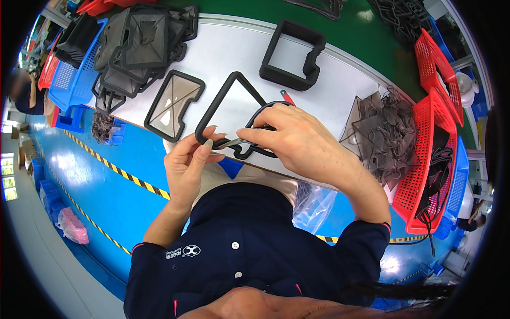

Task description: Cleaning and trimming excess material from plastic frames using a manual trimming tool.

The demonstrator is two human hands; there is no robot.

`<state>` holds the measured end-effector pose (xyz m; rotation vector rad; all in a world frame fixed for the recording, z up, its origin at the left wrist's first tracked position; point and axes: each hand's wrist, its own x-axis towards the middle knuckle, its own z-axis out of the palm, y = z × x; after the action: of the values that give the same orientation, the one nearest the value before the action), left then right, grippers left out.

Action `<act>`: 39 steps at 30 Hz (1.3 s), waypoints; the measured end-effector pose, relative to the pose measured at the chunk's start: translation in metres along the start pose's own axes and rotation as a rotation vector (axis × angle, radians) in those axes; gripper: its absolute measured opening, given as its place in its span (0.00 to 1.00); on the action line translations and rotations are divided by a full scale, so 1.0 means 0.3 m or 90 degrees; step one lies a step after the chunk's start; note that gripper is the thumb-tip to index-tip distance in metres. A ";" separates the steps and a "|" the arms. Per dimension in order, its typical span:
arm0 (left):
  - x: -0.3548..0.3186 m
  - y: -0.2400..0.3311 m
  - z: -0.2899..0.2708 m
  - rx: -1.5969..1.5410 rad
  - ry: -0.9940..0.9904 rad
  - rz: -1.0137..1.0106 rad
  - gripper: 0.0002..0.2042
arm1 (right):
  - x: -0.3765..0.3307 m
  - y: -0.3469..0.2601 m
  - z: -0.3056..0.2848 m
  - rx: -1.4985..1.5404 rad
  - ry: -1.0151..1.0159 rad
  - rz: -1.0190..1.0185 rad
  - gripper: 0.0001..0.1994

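Note:
My left hand point(187, 162) pinches the lower left corner of a black, soft-looking frame point(217, 105) between thumb and fingers. Over the frame's lower right side, my right hand point(289, 133) is closed around a slim metal tool point(232, 143). Its silvery tip meets the frame close to my left fingertips; my fingers hide the rest, so I cannot make out its exact kind. Part of the frame runs under my right hand. Left of it lies a similar frame point(150, 113) with a sheer grey mesh panel, notched on one side.
A pile of meshed frames point(146, 45) covers the table's far left. Several bare black frames point(289, 80) are stacked at the back, near a small red piece point(287, 97). Crumpled dark mesh point(385, 135) heaps up at the right, beside red baskets point(419, 165). A blue basket point(79, 80) stands left.

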<state>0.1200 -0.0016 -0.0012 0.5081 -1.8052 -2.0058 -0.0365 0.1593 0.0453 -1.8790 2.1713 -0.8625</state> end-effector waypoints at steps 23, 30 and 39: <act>-0.007 -0.004 0.006 0.015 -0.009 0.018 0.13 | 0.008 0.005 -0.004 0.020 -0.030 -0.003 0.15; -0.006 -0.007 0.006 0.016 -0.007 0.022 0.13 | 0.006 0.007 0.006 0.049 -0.023 0.005 0.16; -0.006 -0.006 0.007 0.002 -0.009 0.024 0.14 | -0.011 0.016 0.044 0.142 0.003 0.022 0.16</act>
<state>0.1204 0.0014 -0.0028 0.4586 -1.8133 -1.9859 -0.0340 0.1584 0.0311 -1.7290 2.0098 -1.0545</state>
